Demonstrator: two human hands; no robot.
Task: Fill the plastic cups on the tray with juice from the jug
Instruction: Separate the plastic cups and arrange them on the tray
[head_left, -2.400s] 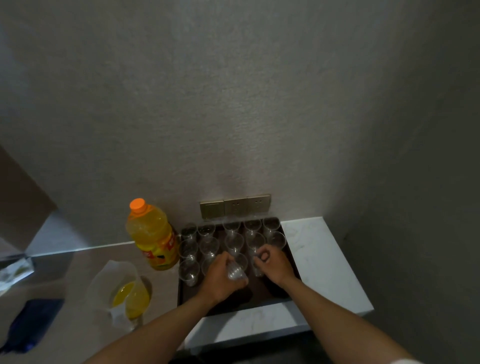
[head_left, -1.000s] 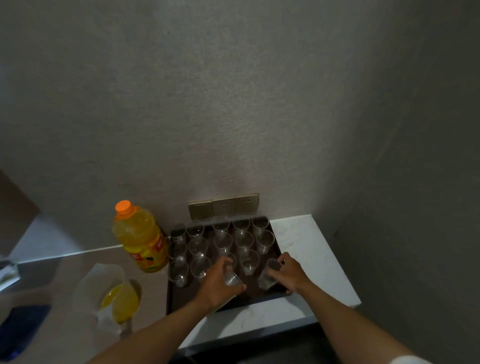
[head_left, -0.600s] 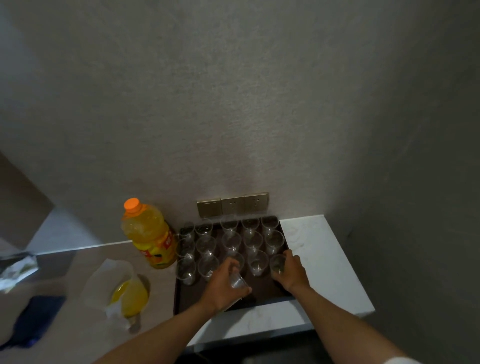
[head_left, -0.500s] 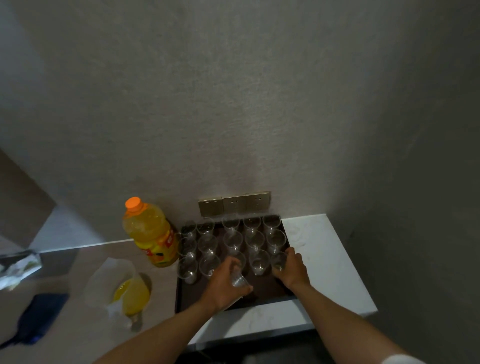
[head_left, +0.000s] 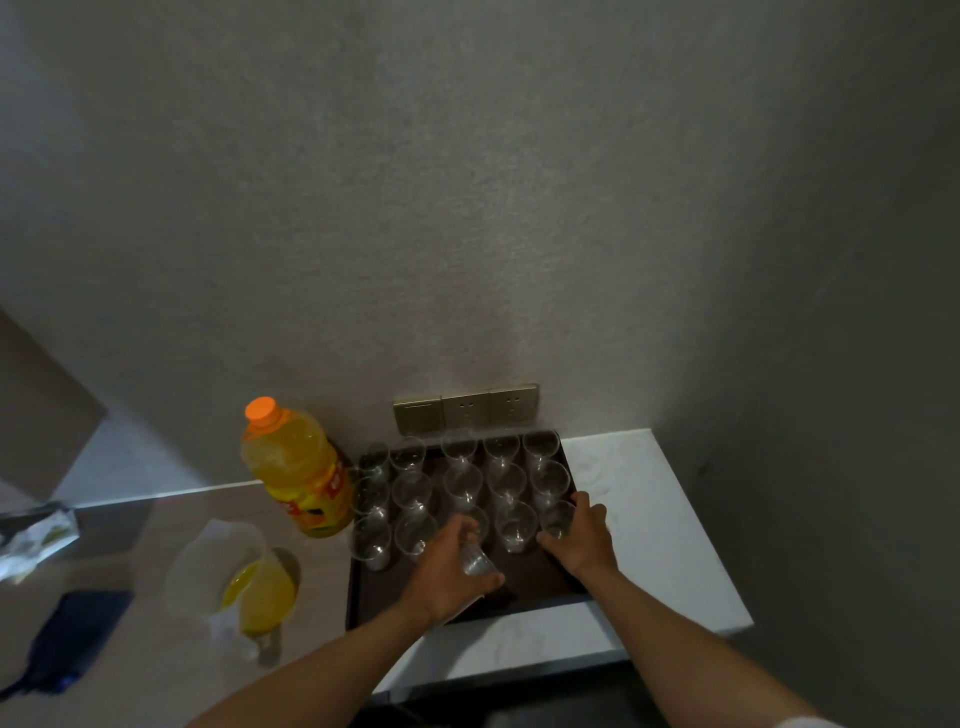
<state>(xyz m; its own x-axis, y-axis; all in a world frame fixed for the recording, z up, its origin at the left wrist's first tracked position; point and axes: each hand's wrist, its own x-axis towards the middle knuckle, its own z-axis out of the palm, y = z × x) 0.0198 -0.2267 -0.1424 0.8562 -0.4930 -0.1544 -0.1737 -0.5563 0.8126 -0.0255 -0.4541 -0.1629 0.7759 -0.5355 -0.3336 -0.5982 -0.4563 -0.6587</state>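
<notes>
A dark tray (head_left: 519, 590) sits on the white counter and carries several clear plastic cups (head_left: 460, 480) in rows. My left hand (head_left: 447, 569) holds a stack of clear cups (head_left: 475, 560) above the tray's bare front part. My right hand (head_left: 579, 540) grips a single cup (head_left: 556, 517) at the right end of the third row, standing on the tray. A clear jug (head_left: 228, 577) with a little yellow juice in it stands on the brown counter to the left of the tray.
A large orange-capped juice bottle (head_left: 296, 473) stands right against the tray's left edge. A dark blue cloth (head_left: 72, 636) and a crumpled wrapper (head_left: 36, 535) lie far left. Wall sockets (head_left: 465, 408) sit just behind the tray. The white counter (head_left: 649, 519) ends at the right.
My right hand carried a single cup from the tray's front right corner up to the right end of the third row. My left hand stayed over the tray with the stack.
</notes>
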